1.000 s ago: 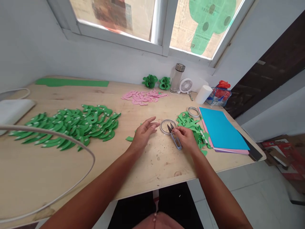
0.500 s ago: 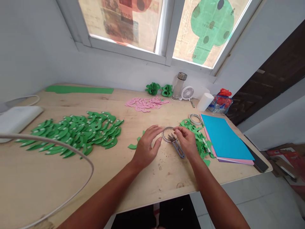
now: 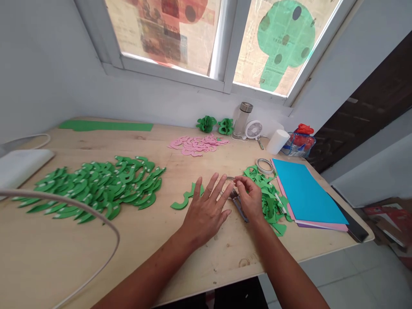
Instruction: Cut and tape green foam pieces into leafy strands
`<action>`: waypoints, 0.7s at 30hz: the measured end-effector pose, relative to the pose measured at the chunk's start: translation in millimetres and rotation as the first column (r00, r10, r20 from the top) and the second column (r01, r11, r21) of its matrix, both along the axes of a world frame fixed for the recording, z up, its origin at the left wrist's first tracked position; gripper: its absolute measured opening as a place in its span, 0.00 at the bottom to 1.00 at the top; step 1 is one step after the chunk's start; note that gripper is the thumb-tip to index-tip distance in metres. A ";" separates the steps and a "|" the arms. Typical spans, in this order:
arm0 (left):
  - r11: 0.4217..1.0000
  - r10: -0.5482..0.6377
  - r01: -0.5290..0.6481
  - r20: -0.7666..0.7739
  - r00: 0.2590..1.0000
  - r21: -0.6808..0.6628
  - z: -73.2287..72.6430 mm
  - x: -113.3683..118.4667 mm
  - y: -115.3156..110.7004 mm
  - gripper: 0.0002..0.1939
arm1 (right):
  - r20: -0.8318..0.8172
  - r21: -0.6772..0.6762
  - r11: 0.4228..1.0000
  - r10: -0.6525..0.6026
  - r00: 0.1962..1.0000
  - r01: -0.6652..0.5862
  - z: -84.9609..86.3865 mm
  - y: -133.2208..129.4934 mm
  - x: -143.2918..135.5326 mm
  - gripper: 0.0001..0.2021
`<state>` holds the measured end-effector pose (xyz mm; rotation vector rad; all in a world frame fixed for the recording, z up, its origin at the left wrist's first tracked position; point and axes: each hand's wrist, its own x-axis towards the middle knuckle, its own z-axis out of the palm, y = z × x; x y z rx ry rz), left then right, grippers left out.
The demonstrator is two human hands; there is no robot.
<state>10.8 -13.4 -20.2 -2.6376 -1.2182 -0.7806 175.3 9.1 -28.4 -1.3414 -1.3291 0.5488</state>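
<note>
My left hand (image 3: 207, 210) is open, palm down with its fingers spread, over the table just right of a curved green paper cutout (image 3: 180, 202). My right hand (image 3: 250, 197) is closed, thumb and fingertips pinched beside a roll of tape (image 3: 230, 178); what they hold is too small to make out. The tape roll lies mostly hidden behind my hands. A pair of thread snips (image 3: 240, 209) rests between my hands, its blades partly covered. Several green paper scraps (image 3: 268, 195) are heaped beside my right hand.
At left spreads a pile of green cutouts (image 3: 96, 184) with white tabs. Pink cutouts (image 3: 199, 145), green paper balls (image 3: 206, 124), a glass bottle (image 3: 242, 120) and a small fan (image 3: 253, 128) stand farther back. Blue paper (image 3: 305, 189) and another tape roll (image 3: 265, 166) lie right. A cable (image 3: 114, 231) crosses the lower left.
My left hand has turned palm down, spread its fingers and moved right, covering part of the tape roll. My right hand stays pinched near the roll. The view has shifted slightly.
</note>
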 end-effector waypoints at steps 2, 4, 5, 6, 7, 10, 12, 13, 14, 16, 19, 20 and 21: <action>1.000 0.008 -0.008 -0.025 1.000 0.005 -1.4 0.2 -0.8 0.32 | -0.004 0.002 1.000 -0.010 1.000 0.010 0.1 0.2 0.6 0.10; 1.000 0.018 -0.018 -0.041 0.999 0.010 -2.0 0.3 -1.9 0.33 | 0.003 -0.004 1.000 -0.018 1.000 0.018 1.0 -0.2 0.6 0.10; 1.000 0.024 -0.024 -0.045 0.999 0.013 -2.1 0.5 -2.5 0.33 | 0.010 -0.007 1.000 -0.019 1.000 0.019 1.6 -0.6 0.5 0.10; 0.999 0.031 -0.030 -0.045 0.999 0.018 -2.1 0.8 -3.3 0.33 | 0.019 -0.010 1.000 -0.019 1.000 0.019 2.3 -1.1 0.4 0.10; 0.999 0.038 -0.037 -0.042 0.998 0.023 -2.0 1.3 -4.1 0.34 | 0.028 -0.013 1.000 -0.018 0.999 0.018 3.1 -1.5 0.3 0.10; 0.998 0.050 -0.049 -0.018 0.999 0.033 -0.6 3.3 -6.6 0.33 | 0.040 -0.019 1.000 -0.015 0.999 0.015 4.6 -2.7 0.4 0.10; 0.999 0.042 -0.042 0.010 0.999 0.024 1.6 4.5 -8.0 0.33 | 0.037 -0.021 1.000 -0.010 0.999 0.011 5.0 -3.0 0.8 0.10; 0.999 0.035 -0.036 0.030 0.999 0.012 3.1 4.7 -8.5 0.32 | 0.038 -0.022 1.000 -0.010 0.999 0.011 5.1 -3.1 1.0 0.10; 1.000 0.030 -0.029 0.057 0.998 -0.006 4.6 4.5 -8.6 0.31 | 0.041 -0.023 1.000 -0.011 0.999 0.012 5.2 -3.2 1.1 0.10; 0.998 0.017 -0.008 0.143 0.990 -0.057 7.3 2.5 -7.7 0.29 | 0.052 -0.030 1.000 -0.007 0.999 0.008 5.6 -3.3 1.0 0.10; 0.982 -0.004 0.079 0.396 0.918 -0.173 8.7 -3.7 -2.9 0.27 | 0.066 -0.047 0.999 0.021 0.998 -0.017 6.7 -4.1 0.5 0.10; 0.967 0.009 0.122 0.507 0.862 -0.224 8.2 -5.8 -0.5 0.26 | 0.077 -0.051 0.998 0.037 0.996 -0.034 7.0 -4.4 0.3 0.10; 0.945 0.052 0.157 0.607 0.793 -0.286 7.4 -7.6 2.0 0.25 | 0.096 -0.057 0.997 0.063 0.993 -0.058 7.3 -4.9 0.2 0.09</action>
